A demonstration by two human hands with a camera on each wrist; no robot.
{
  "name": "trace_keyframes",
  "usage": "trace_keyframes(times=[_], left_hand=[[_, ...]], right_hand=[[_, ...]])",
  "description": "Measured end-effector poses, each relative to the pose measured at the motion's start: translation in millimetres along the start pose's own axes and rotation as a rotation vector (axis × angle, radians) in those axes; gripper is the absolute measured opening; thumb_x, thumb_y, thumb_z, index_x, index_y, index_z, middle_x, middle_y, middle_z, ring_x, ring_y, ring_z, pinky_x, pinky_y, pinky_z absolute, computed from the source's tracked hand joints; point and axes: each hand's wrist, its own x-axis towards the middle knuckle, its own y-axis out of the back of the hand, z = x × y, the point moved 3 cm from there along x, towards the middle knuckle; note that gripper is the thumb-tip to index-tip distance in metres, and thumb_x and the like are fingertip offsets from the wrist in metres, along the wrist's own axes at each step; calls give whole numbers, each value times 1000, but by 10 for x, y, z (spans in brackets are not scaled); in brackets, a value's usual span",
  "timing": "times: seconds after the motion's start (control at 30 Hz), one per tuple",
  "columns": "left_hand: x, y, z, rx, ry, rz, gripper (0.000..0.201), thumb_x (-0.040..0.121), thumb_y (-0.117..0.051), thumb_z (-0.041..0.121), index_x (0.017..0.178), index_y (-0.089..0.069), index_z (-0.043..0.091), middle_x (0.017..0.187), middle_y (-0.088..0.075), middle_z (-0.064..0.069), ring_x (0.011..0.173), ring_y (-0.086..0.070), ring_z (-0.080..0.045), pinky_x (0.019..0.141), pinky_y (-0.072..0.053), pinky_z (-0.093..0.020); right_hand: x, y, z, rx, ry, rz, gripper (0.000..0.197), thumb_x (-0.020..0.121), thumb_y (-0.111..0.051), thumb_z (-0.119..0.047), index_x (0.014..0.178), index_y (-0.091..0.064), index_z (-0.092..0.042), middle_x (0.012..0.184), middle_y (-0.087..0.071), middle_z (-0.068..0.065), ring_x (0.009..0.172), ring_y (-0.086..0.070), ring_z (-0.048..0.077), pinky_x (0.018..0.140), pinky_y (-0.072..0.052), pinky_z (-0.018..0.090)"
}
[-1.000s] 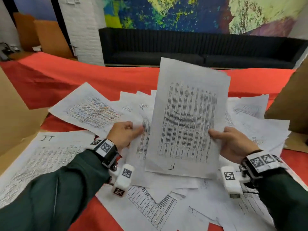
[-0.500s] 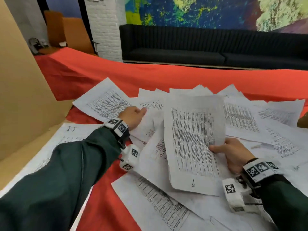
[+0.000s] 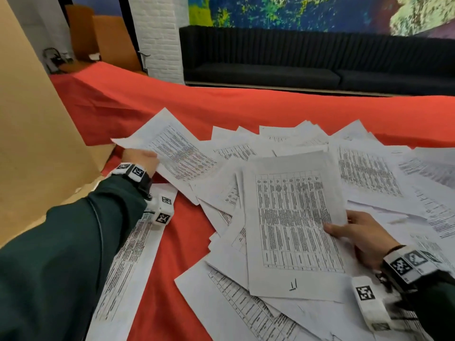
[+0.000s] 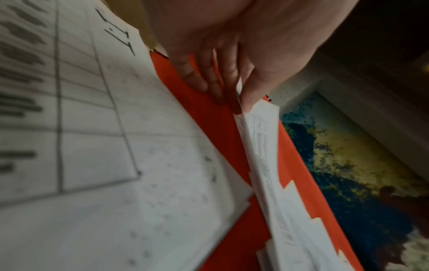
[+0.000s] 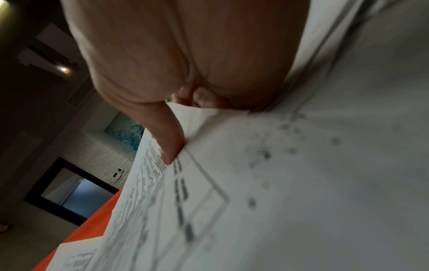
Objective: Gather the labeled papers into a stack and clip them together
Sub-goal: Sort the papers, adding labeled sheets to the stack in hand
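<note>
Many printed sheets lie scattered over a red tablecloth (image 3: 221,107). My right hand (image 3: 354,232) pinches the right edge of a table-printed sheet (image 3: 293,225) with a handwritten mark near its bottom; in the right wrist view the thumb (image 5: 167,139) lies on top of this sheet (image 5: 278,183). My left hand (image 3: 140,158) reaches far left and grips the near edge of another printed sheet (image 3: 177,151), lifting it slightly. In the left wrist view my fingers (image 4: 209,77) pinch that sheet's edge (image 4: 262,132) beside a sheet marked "II" (image 4: 116,128). No clip is in view.
A tall brown cardboard panel (image 3: 32,134) stands at the left edge of the table. A long printed sheet (image 3: 128,254) lies under my left forearm. A dark sofa (image 3: 295,60) and a painted wall sit beyond the table.
My left hand let go of the marked sheet and reached left to grip another sheet. My right hand lowered the marked sheet from upright to nearly flat over the pile.
</note>
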Motion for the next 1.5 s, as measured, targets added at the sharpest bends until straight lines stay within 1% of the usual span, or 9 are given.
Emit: trace_keyframes(times=[0.13, 0.5, 0.77, 0.87, 0.97, 1.07, 1.2, 1.37, 1.5], left_hand=[[-235, 71, 381, -70, -262, 182, 21, 91, -65, 12, 106, -78, 19, 68, -56, 6, 62, -53, -19, 65, -43, -26], [-1013, 981, 1630, -287, -985, 503, 26, 95, -53, 13, 111, -73, 13, 108, -70, 3, 98, -63, -2, 86, -49, -11], [-1784, -81, 1546, -630, -776, -409, 35, 94, -66, -4, 119, -66, 20, 95, -69, 6, 82, -62, 4, 79, -50, -14], [-2008, -375, 1451, -858, -619, -701, 66, 91, -67, -9, 143, -49, 28, 103, -73, -15, 89, -70, -20, 79, -62, -38], [-2155, -573, 1377, -835, -515, -793, 67, 92, -66, -9, 150, -44, 16, 113, -76, -15, 94, -75, -22, 80, -64, -43], [-2118, -624, 1309, -771, -411, -755, 35, 99, -62, 40, 124, -71, 17, 114, -77, -15, 103, -73, -30, 101, -54, -57], [-2064, -478, 1419, -676, -471, -791, 82, 75, -56, 85, 127, -71, 23, 129, -73, -1, 127, -65, -24, 112, -45, -50], [-2009, -228, 1808, -394, -890, -361, 32, 84, -69, 31, 116, -68, 28, 110, -77, 5, 101, -74, -20, 90, -60, -51], [-1923, -138, 1898, -769, -802, -265, 21, 94, -59, 24, 113, -67, 25, 107, -77, -16, 97, -72, -46, 82, -59, -64]], right_hand=[[-78, -74, -121, -2, 6, 9, 32, 80, -79, -1, 109, -69, 5, 102, -75, 26, 96, -73, 44, 96, -53, 62], [-574, 180, -1210, 226, 384, -147, 29, 72, -60, 8, 92, -75, -9, 88, -76, 11, 73, -73, 24, 68, -64, 40], [-472, 111, -996, 504, 224, -73, 69, 76, -65, 9, 141, -47, -6, 110, -73, 21, 83, -74, 30, 73, -61, 50], [-527, -1, -751, 457, 22, -132, 21, 91, -53, 5, 93, -73, 4, 87, -74, 16, 76, -73, 27, 66, -63, 41], [-569, -142, -500, 359, -151, -195, 17, 91, -56, -1, 93, -72, 3, 89, -73, 18, 77, -73, 29, 68, -63, 40], [-527, -129, -410, 313, -184, -142, 30, 92, -60, -5, 119, -67, 4, 113, -72, 23, 92, -73, 35, 79, -61, 47], [-429, 50, -620, 333, 62, 152, 35, 89, -65, -1, 124, -64, 4, 115, -73, 24, 99, -73, 40, 88, -58, 59], [-683, 29, -1438, 103, 704, 513, 23, 93, -63, -4, 108, -57, -20, 102, -71, -2, 87, -70, 2, 80, -58, 29], [-807, -56, -1724, 143, 900, 290, 34, 89, -62, -11, 119, -47, -18, 120, -65, 6, 110, -65, 23, 96, -55, 43]])
